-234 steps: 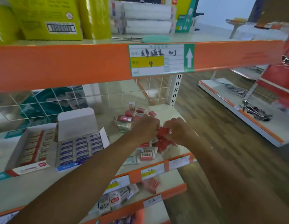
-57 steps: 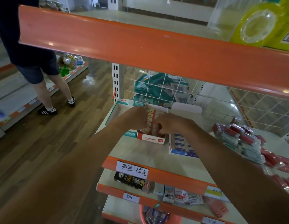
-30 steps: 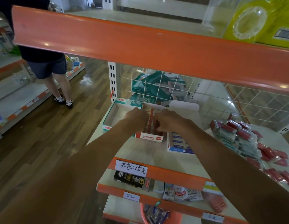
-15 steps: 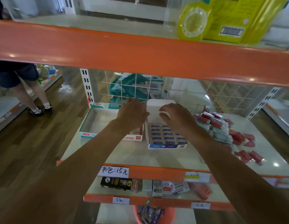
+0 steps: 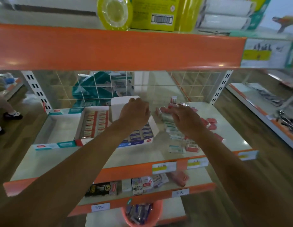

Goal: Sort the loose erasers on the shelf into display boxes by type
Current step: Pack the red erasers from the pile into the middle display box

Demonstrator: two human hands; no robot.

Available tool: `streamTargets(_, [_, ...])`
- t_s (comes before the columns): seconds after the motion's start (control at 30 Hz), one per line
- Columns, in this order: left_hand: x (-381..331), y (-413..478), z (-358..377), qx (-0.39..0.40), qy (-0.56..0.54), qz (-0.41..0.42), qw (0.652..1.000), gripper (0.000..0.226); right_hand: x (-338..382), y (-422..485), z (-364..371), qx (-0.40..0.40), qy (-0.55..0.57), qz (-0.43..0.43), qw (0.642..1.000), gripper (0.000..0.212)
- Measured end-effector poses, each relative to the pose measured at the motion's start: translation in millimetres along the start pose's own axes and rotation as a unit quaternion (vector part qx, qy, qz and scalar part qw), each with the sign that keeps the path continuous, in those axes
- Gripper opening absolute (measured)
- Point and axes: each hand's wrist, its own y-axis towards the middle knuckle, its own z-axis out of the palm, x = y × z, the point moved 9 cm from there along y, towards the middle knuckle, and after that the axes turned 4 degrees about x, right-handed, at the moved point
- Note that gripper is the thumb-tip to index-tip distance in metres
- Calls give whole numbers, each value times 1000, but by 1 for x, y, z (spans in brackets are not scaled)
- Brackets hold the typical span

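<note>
Step in hand, by my judgement: the reach for a fresh pick from the heap. Your right hand [image 5: 186,120] hovers with its fingers loosely spread and nothing in them, over the loose erasers [image 5: 173,136]. These lie heaped across the right half of the shelf [image 5: 229,141], from near the back to the front edge. Your left hand [image 5: 134,112] is over the blue display box [image 5: 142,136] at mid-shelf, knuckles toward the camera and fingers curled under. Whether it holds anything cannot be told. The red display box [image 5: 93,123] stands just to the left of the blue one, well filled. The teal display box [image 5: 50,128] at the left end shows no erasers in its visible part.

The heap is mixed, red-wrapped pieces among white-sleeved ones. The next move calls for drawing out one type only, without dragging neighbours along.

Clearances:
- The blue box's white lid flap [image 5: 119,104] stands upright just behind your left hand and could be knocked.
- The wire grid [image 5: 191,86] closes the back.
- The orange lip [image 5: 109,48] of the shelf above overhangs.
- The front edge is open, and some erasers lie close to it, so a sweep could tip them off.
</note>
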Motion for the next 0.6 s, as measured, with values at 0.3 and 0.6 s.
streamTargets(0.3, [-75,2,27,22,0,68,997,23,-77,-31,-2,76,-35,112,990,48])
streamTargets(0.6, [-123,6,77,101,-60,89,989,17,-110,-56,-4,85,-7,95,992,22])
